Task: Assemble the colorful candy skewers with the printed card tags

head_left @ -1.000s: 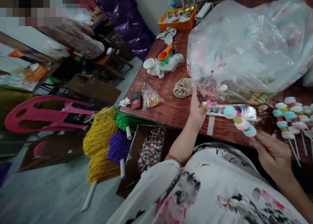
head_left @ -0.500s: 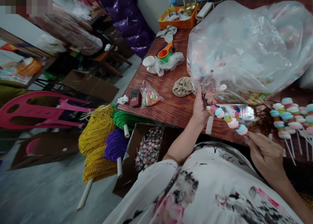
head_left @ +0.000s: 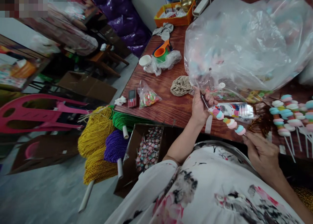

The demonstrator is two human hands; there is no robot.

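The bench (head_left: 171, 111) spreads widest, and on it the big bag (head_left: 239, 44) bulges at twelve o'clock from the held skewer. The other skewers (head_left: 286, 114) lie together at three o'clock, their sticks towards the near edge. The right hand (head_left: 262, 152), at the held skewer's four o'clock end, has a narrow grip, pinching the stick. The left hand (head_left: 201, 108), at ten o'clock, has its fingers partly curled around a thin clear wrapper (head_left: 212, 111). Between the hands slants the skewer (head_left: 232, 123) of pastel sweets, its upper end at the wrapper, just in front of the printed packets (head_left: 227, 109). How far the tip is inside is hard to tell.

The likeliest trouble is a snag: a wide sweet pushed off-line could crumple or split the film. Because the stick is held only near its foot, the loaded end could sag or twist. Gaps among the sweets suggest that pressure could make them slide. A loose left grip could let the wrapper collapse.
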